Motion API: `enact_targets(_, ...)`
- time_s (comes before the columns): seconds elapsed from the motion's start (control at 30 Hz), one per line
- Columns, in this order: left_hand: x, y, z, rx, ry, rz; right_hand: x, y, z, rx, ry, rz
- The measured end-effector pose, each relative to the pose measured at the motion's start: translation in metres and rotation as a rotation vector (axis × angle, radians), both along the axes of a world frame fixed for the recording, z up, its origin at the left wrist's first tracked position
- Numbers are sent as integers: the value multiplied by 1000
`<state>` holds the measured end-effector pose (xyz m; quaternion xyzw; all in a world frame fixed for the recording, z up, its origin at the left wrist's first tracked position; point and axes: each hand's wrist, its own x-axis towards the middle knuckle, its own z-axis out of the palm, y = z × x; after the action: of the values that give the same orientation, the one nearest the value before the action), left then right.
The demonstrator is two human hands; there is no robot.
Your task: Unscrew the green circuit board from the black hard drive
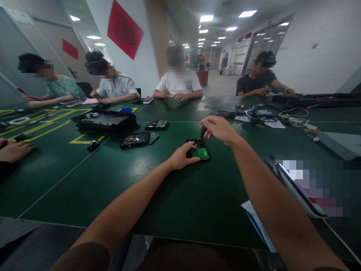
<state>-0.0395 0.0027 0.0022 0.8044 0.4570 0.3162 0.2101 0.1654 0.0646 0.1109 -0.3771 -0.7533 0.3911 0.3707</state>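
Note:
A hard drive (201,153) with a green circuit board facing up lies on the green table in front of me. My left hand (184,156) grips it from the left, thumb along the near edge and fingers over the far left part. Above the drive, my right hand (217,128) is closed around the dark handle of a screwdriver (203,131). The screwdriver stands nearly upright, its shaft pointing down at the drive. Whether the tip sits in a screw is too small to tell.
Further left lie an opened hard drive (135,140), a loose circuit board (153,138), another drive (156,124) and a black tray (105,121). To the right are a bowl of cables (258,114), a tablet-like device (299,188) and a grey metal case (338,145). Several people sit around the table.

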Motion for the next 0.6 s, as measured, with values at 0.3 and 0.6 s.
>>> enact_targets(0.3, -1, 1, -2, 7, 7, 2, 4, 3, 1, 106, -106, -77)
enact_targets(0.6, 0, 0, -1, 2, -1, 2, 1, -1, 1, 54, -46, -15)
